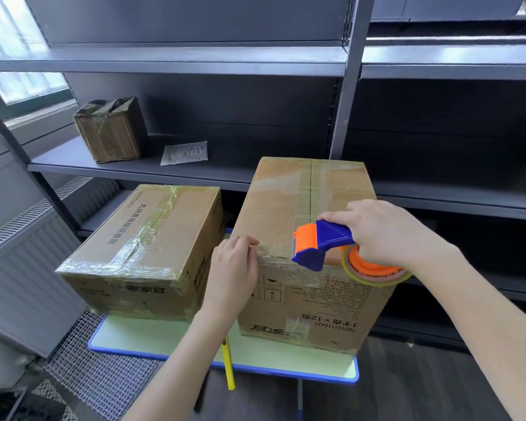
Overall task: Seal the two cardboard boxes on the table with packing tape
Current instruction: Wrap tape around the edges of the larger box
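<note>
Right hand [386, 232] grips tape dispenser [319, 242] atop tall box [278, 208]; relaxed left hand [231, 268] touches it beside low box [170, 226].

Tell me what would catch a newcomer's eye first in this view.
The blue and orange tape dispenser stands out, gripped by the right hand at the near top edge of the taller box. The left hand rests against that box's near left corner, and a lower taped box sits beside it on the table.
</note>
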Motion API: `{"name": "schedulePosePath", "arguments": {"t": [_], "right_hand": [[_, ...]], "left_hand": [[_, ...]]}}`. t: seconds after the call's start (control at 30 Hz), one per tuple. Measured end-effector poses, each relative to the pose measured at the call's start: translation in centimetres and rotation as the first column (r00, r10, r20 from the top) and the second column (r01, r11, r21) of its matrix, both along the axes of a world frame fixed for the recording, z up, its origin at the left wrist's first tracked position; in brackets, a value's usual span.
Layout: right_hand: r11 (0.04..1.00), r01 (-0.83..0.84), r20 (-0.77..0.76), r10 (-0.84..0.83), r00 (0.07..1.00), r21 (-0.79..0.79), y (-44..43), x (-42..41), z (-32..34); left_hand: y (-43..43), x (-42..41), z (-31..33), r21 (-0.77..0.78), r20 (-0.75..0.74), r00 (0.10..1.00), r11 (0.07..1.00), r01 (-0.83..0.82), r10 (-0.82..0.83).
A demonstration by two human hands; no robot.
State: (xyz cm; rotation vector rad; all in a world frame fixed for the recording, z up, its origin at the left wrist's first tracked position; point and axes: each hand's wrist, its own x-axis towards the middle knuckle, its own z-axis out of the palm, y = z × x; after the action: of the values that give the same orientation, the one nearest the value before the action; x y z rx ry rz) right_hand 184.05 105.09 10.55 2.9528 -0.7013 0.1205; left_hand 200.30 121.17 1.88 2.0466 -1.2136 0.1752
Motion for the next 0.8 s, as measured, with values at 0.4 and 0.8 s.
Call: {"name": "schedulePosePath", "arguments": {"t": [0.4,0.8], "right_hand": [[0.999,-0.042,-0.007,0.042,0.999,-0.031,0.5,0.0,0.1],[0.999,-0.048,-0.041,0.047,0.998,-0.018,1.0,0.4,0.6]], "left_hand": [[-0.6,2.8,2.4,0.298,0.007,0.999,0.953,-0.048,0.048],[-3.0,3.6,5.6,0.685,0.218,0.966,0.683,-0.254,0.141]]}}
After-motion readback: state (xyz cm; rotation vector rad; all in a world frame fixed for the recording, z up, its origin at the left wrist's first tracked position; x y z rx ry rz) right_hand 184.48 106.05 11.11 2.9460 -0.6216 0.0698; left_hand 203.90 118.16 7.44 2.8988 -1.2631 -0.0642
